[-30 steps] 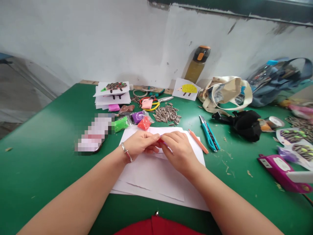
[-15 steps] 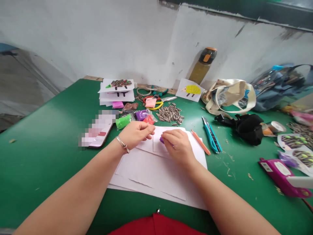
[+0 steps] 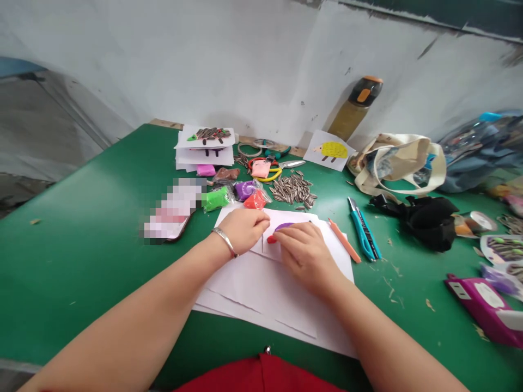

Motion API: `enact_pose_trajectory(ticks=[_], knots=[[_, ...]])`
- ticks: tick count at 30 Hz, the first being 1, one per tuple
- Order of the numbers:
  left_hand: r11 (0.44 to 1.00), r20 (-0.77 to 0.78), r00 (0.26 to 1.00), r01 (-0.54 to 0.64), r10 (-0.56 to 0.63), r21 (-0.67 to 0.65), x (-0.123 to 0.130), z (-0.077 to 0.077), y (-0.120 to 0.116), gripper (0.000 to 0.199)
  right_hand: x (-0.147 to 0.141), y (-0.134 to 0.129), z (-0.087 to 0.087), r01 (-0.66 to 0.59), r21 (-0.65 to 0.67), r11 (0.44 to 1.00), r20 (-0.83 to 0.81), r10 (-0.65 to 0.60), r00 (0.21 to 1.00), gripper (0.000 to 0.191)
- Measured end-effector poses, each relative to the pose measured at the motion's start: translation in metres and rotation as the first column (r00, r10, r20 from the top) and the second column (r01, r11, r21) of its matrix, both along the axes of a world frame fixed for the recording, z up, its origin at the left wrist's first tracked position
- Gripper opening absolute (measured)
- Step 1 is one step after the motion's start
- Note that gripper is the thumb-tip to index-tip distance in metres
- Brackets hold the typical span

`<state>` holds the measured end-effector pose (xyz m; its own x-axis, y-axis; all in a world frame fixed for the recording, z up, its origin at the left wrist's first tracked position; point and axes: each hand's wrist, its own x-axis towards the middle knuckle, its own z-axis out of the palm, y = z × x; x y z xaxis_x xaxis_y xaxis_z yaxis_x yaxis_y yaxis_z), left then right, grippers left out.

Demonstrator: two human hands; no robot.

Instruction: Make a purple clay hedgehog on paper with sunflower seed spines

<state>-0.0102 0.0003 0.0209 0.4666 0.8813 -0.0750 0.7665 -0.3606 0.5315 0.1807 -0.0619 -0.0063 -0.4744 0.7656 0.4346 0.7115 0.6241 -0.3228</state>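
A small white card [image 3: 266, 248] lies on larger white sheets [image 3: 245, 286]. On the card are a purple clay shape [image 3: 283, 225] and a small red lump of clay [image 3: 271, 239], both partly covered by my right hand [image 3: 306, 251]. Its fingers are bent and close together, with the fingertips at the red clay. Just left of the card is my left hand [image 3: 244, 231], wearing a silver bracelet. The fingers there are curled in and pressed together; whatever is between them is hidden.
Bags of green clay [image 3: 217, 198], purple clay and red clay lie beyond my hands, beside sunflower seeds [image 3: 293, 189]. A phone [image 3: 174, 212] is at left. An orange stick tool [image 3: 344, 241] and a blue utility knife [image 3: 363, 228] lie at right. Hedgehog cards [image 3: 329, 149] stand farther back.
The red clay now shows at my right fingertips, and more of the purple shape's far edge is visible. My left fingers have curled in more. The whole view has shifted slightly.
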Motion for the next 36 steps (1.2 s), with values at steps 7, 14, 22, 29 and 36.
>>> enact_pose_trajectory(ticks=[7,14,22,29,36], knots=[[0.999,-0.106,0.994,0.039,-0.037,0.016,0.001,-0.005,0.000,0.028,0.018,0.005,0.000,0.015,-0.121,0.993,0.011,-0.014,1.000,0.027],[0.988,-0.166,0.975,0.152,-0.145,0.025,0.003,-0.005,0.000,0.028,0.004,-0.006,0.003,-0.012,-0.108,0.994,0.263,0.041,0.964,0.029],[0.963,-0.199,0.948,0.263,-0.248,0.053,0.004,-0.003,-0.001,0.017,0.008,-0.003,0.000,0.017,-0.067,0.998,0.309,0.005,0.951,0.026],[0.945,-0.193,0.932,0.323,-0.307,0.058,0.003,-0.007,-0.001,0.017,0.010,0.000,-0.003,0.017,-0.076,0.997,0.261,0.004,0.965,0.027],[0.945,-0.182,0.935,0.320,-0.303,0.069,0.002,-0.012,-0.004,0.018,0.016,0.003,0.000,-0.008,-0.161,0.987,0.229,0.046,0.972,0.025]])
